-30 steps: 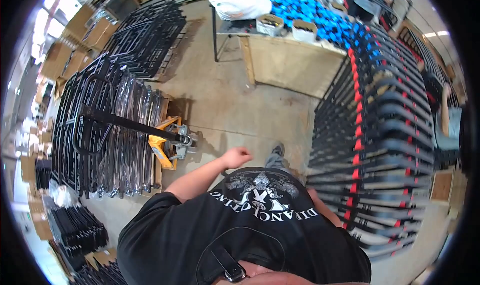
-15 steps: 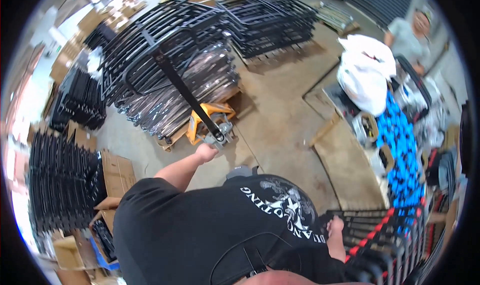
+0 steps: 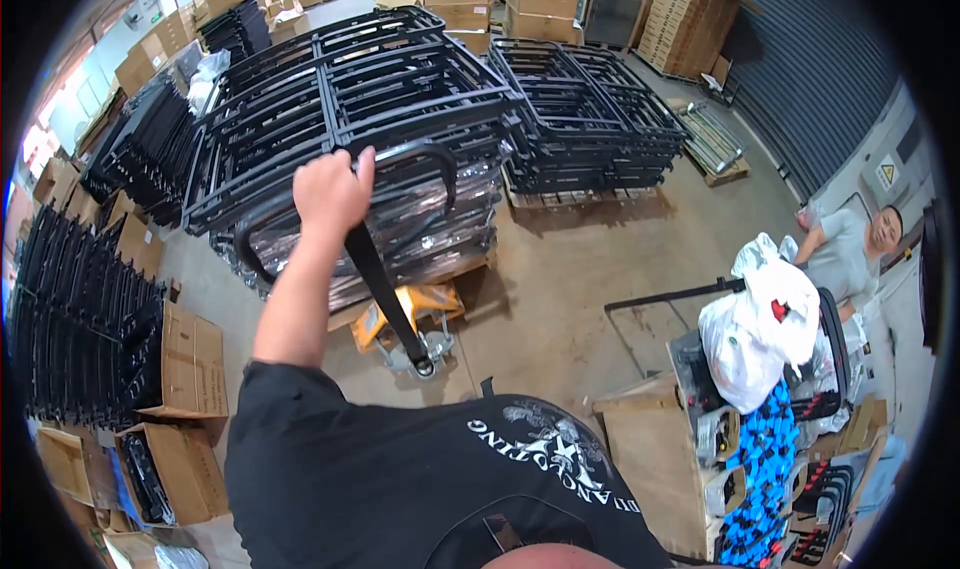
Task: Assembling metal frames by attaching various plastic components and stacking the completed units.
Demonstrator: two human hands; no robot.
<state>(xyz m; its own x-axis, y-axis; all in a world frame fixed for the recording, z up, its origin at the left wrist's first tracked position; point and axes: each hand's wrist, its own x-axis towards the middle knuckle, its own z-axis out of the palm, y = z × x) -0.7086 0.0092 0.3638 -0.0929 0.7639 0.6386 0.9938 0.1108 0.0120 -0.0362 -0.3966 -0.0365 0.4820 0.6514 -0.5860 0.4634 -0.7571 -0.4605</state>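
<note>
My left hand (image 3: 333, 191) is stretched out ahead, closed round the top of a pallet jack handle (image 3: 378, 281), with the thumb pointing up. The handle is a black bar with a loop grip, and it leans toward the stack ahead. At its foot sits the yellow pallet jack body (image 3: 438, 301). Its forks, as far as they show, go under a pallet of black metal frames (image 3: 400, 94), the lower part wrapped in shiny plastic film (image 3: 425, 229). My right hand is out of view.
A second stack of black frames (image 3: 590, 119) stands beyond to the right. Cardboard boxes (image 3: 195, 359) and stacked black parts (image 3: 80, 309) line the left. At right, a bench holds a white bag (image 3: 755, 339) and blue parts (image 3: 755, 459); a person (image 3: 845, 254) stands behind it.
My left hand has risen from low by the jack's base to the top of the handle. My right hand has left the view. The view has tilted up, and a white bag shows beside the person.
</note>
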